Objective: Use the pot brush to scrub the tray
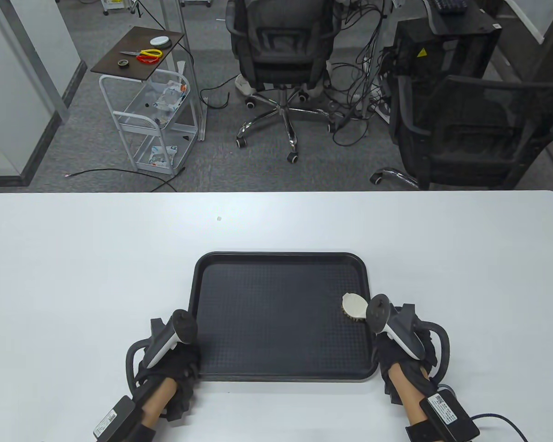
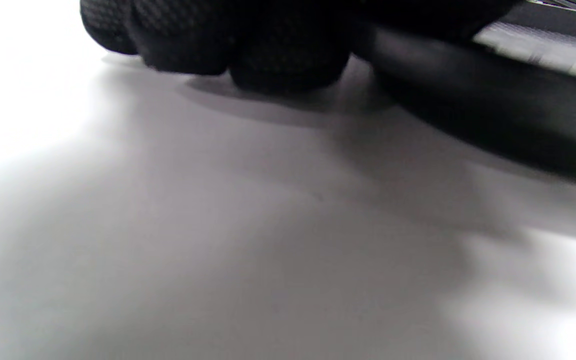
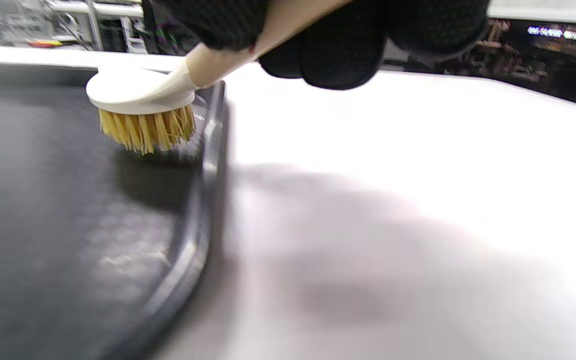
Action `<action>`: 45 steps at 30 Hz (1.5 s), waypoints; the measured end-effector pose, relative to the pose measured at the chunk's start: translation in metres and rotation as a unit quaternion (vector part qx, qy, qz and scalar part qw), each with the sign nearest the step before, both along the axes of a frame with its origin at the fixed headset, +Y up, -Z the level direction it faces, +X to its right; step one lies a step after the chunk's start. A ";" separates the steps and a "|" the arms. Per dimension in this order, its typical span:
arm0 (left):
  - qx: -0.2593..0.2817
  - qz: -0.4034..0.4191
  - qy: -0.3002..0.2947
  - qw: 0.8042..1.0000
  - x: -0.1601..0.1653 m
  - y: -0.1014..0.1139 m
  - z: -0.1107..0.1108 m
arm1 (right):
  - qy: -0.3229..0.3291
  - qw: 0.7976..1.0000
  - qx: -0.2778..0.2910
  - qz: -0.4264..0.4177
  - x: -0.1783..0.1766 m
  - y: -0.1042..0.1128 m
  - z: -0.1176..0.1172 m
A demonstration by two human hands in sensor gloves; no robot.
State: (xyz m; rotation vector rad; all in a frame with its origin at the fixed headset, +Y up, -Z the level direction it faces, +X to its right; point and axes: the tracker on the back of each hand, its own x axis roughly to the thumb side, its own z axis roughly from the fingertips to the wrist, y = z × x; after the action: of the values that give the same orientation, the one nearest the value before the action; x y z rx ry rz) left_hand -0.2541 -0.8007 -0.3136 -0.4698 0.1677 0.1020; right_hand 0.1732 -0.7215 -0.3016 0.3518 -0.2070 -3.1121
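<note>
1. Where the white table (image 1: 97, 258) meets its near edge, a black tray (image 1: 281, 368) lies flat between the two gloved hands, its long sides running left to right.
2. The right hand (image 1: 398, 354) sits at the tray's right rim, near the front right corner, with its fingers (image 3: 338, 50) curled round the pale handle of the pot brush (image 1: 355, 307), so the hand has a closed hold on that handle.
3. In the right wrist view the handle slopes down and away from the grip to the round white head, which lies ahead of the fingers and lower than them.
4. The brush head is inside the tray, just beside the right wall; its yellow bristles point down and appear to touch the textured floor of the tray, though the blur leaves the contact uncertain.
5. In the table view the head shows only partly, since the tracker (image 1: 380, 313) on the back of the right hand covers its near side.
6. The left hand (image 1: 175, 363) is at the tray's front left corner, its tracker (image 1: 177, 329) standing over the rim.
7. In the left wrist view the fingers (image 2: 288, 60) are bent, with their tips down on or just above the table beside the tray's dark rim; part of the hand reaches over that rim.
8. Whether the left hand actually clasps the rim or only rests against it cannot be told from these views.
</note>
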 end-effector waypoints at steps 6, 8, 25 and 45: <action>0.000 -0.001 0.000 1.000 0.000 0.000 0.000 | 0.076 0.995 0.043 -0.039 -0.064 0.018 0.005; 0.000 0.000 0.000 1.000 0.000 0.000 0.000 | 0.101 0.993 0.049 -0.046 -0.089 0.018 0.006; -0.001 0.001 -0.001 1.000 0.000 0.000 0.000 | 0.196 0.977 0.014 -0.083 -0.219 -0.029 -0.001; 0.000 0.001 0.000 1.000 0.000 0.000 0.000 | 0.035 0.996 -0.026 -0.081 -0.012 -0.027 0.024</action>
State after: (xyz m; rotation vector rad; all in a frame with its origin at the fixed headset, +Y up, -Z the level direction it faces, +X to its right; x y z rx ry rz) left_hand -0.2541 -0.8007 -0.3139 -0.4703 0.1665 0.1032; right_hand 0.1614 -0.7486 -0.2779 0.2373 -0.3318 -3.2640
